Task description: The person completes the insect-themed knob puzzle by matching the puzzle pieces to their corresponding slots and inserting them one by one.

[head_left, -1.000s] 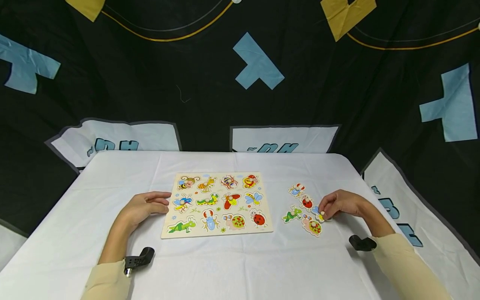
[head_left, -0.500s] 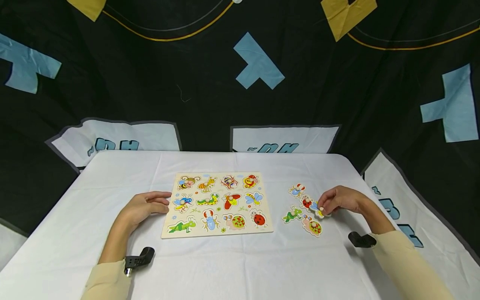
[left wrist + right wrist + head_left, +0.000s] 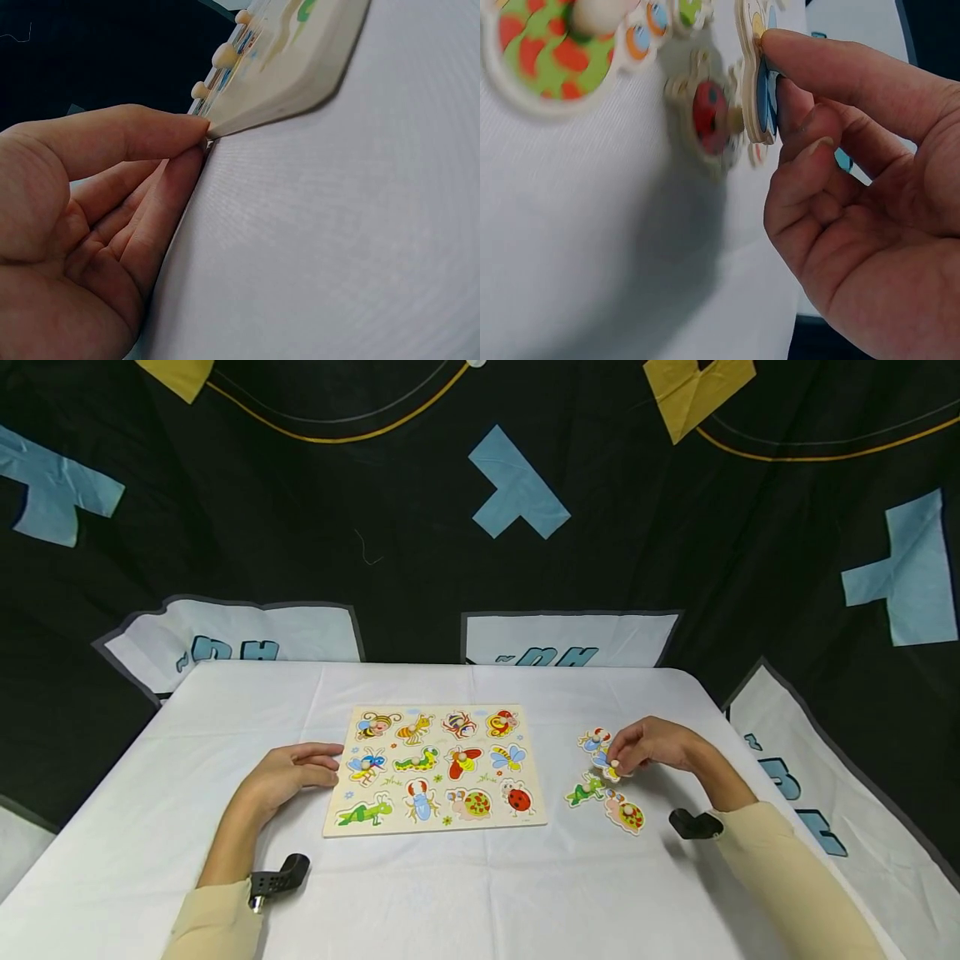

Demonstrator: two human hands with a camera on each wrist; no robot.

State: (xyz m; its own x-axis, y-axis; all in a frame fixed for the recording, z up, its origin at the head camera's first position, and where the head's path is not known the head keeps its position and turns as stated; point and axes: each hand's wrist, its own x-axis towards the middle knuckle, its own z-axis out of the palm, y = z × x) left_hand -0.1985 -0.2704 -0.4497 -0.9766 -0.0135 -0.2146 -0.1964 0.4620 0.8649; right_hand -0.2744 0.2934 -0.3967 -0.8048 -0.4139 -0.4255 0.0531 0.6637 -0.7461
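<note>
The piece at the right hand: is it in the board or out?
Out: the right hand pinches the piece over the table, apart from the board.

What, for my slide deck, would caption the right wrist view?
Right fingers pinch a blue-winged insect puzzle piece near the ladybug piece, with a snail piece upper left.

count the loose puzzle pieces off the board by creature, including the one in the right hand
Beetle: 1
Ladybird: 1
Grasshopper: 1
Snail: 1
Blue-winged insect, held in the right hand: 1
Total: 5 loose pieces
</note>
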